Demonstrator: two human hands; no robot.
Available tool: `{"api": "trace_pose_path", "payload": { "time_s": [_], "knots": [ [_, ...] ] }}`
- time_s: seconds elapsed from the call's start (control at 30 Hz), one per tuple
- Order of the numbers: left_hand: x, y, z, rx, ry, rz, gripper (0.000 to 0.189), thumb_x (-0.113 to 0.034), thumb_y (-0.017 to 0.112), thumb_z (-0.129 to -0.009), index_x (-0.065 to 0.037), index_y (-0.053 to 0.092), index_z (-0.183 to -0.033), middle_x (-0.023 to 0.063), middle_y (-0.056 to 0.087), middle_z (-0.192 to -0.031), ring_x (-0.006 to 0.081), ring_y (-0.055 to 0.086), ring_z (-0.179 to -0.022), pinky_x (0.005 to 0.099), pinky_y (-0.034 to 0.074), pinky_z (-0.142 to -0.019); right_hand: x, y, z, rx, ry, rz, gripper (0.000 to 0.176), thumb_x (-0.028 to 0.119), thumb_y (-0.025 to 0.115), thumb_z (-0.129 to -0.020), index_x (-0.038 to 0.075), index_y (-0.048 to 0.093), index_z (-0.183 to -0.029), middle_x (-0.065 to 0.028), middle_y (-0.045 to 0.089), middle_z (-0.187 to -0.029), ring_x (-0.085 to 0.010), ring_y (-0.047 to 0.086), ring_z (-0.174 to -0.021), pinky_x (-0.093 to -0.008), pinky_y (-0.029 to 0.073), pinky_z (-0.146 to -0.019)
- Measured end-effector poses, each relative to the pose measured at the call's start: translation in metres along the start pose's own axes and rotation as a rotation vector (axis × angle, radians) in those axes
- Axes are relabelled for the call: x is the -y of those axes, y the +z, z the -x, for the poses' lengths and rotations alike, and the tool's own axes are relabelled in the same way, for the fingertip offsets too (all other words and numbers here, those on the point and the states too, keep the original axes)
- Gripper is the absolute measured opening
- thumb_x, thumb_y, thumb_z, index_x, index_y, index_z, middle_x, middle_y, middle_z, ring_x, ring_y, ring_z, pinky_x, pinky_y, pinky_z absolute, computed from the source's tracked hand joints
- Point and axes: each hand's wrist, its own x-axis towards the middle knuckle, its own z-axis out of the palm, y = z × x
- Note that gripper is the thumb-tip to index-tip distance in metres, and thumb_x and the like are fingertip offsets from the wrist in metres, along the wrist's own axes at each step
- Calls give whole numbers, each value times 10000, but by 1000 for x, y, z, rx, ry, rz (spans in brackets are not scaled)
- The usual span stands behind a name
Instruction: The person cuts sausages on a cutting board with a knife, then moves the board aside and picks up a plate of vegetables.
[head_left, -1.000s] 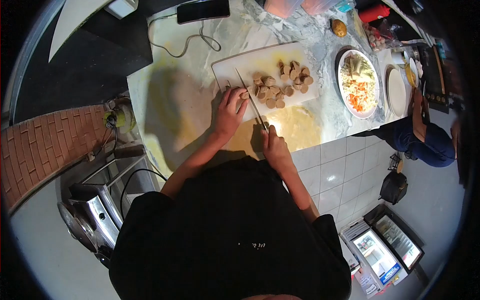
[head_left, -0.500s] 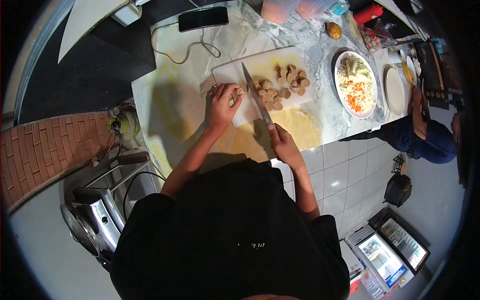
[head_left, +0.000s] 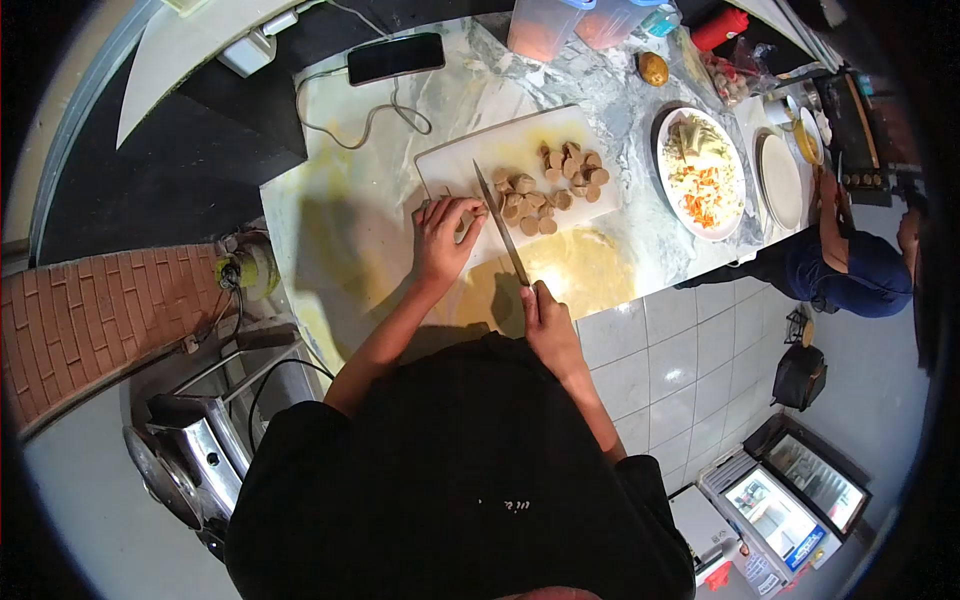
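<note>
My left hand is at the left part of a white cutting board, fingers curled and pinching a small piece of brown sausage at the fingertips. In my right hand is the handle of a long knife, its blade pointing away from me, just right of the held piece. To the right of the blade lie several round brown slices, with another loose cluster of slices farther right on the board. My fingers partly hide the held piece.
Right of the board stands a white plate of shredded vegetables. Beyond are a potato, plastic containers and stacked plates. A phone with a cable lies at the back left. Another person works at far right.
The knife has moved left and back toward me, bringing its blade closer to my left fingertips. My left hand keeps its pinch. The whole view has shifted slightly.
</note>
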Motion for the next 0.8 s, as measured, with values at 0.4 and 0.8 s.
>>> {"api": "trace_pose_path", "payload": {
  "time_s": [0.4, 0.8],
  "knots": [
    [1, 1, 6, -92, -6, 21, 181, -147, 742, -826, -109, 667, -986, 16, 659, -848, 212, 618, -805, 355, 404, -839, -1, 7, 1, -8, -31, 31, 302, 273, 455, -1046, -15, 499, -970, -333, 584, -664, -542, 584, -686, -589, 432, -550],
    [-1, 6, 6, -79, -39, 5, 191, -159, 737, -837, -116, 652, -1003, -2, 658, -867, 196, 615, -809, 363, 394, -821, 6, 9, 2, 13, 6, 38, 313, 280, 438, -1054, -18, 488, -971, -327, 587, -695, -540, 573, -709, -570, 419, -569]
  ]
}}
